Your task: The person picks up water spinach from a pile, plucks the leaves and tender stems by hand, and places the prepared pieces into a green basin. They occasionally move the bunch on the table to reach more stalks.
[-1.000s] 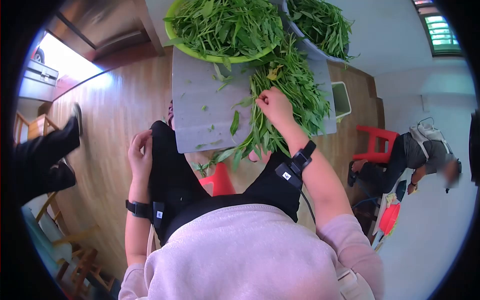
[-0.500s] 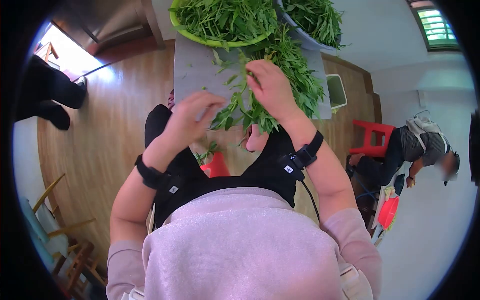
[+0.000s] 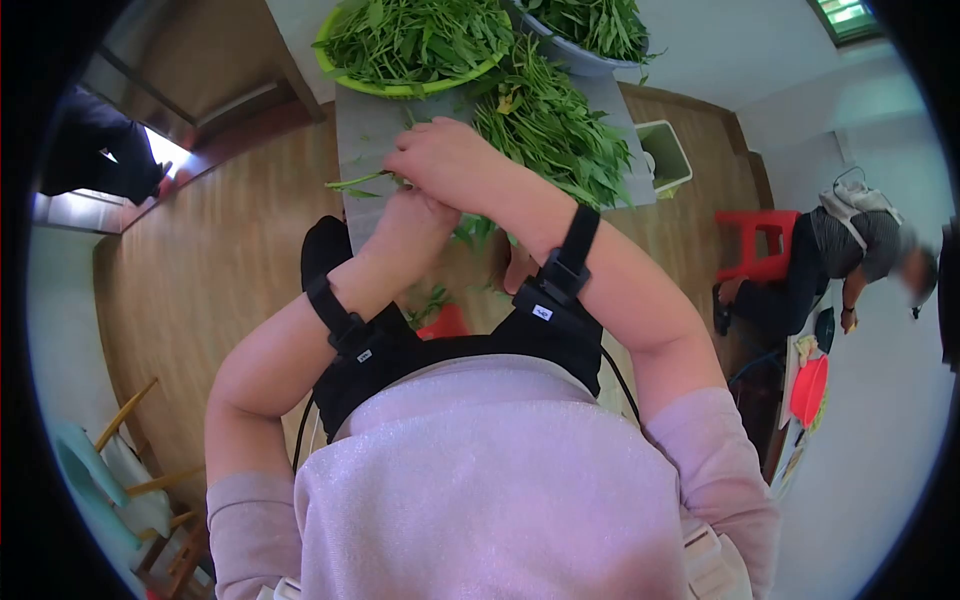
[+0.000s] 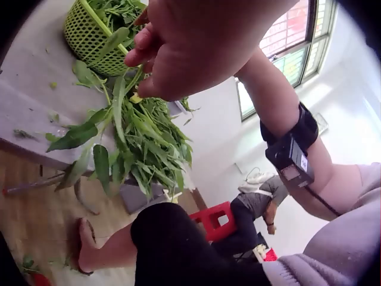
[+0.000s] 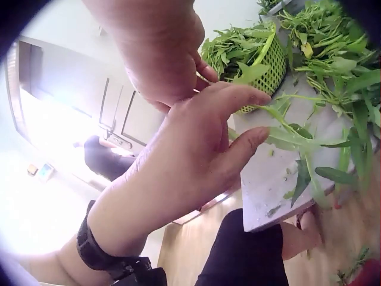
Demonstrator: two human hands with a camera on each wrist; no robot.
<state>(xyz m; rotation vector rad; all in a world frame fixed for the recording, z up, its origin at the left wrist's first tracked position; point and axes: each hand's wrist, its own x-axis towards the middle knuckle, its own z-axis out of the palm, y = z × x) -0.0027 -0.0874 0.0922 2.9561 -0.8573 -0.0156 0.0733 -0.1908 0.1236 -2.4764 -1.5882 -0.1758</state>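
Note:
My right hand point(image 3: 440, 165) crosses over my left hand point(image 3: 415, 225) above the table's near left part. Curled fingers of the right hand lie close over a leafy green stem point(image 3: 355, 184) that juts out to the left; its fingertips are partly hidden. In the right wrist view, the left hand point(image 5: 196, 137) pinches long-leaved greens point(image 5: 297, 140) between thumb and forefinger, and the leaves hang over the table edge. The right hand point(image 5: 155, 47) sits behind it, fingers mostly covered. A heap of similar greens point(image 3: 550, 125) lies on the table just beyond.
A lime-green basket point(image 3: 400, 90) and a grey-blue basin point(image 3: 580, 60), both full of greens, stand at the table's point(image 3: 360, 125) far side. A pale bin point(image 3: 665, 155) is to the right. A red stool point(image 3: 745, 245) and a seated person point(image 3: 865, 235) are farther right.
My left hand has risen from my thigh to the table. My right hand has drawn a stem from the heap and moved left over the left hand.

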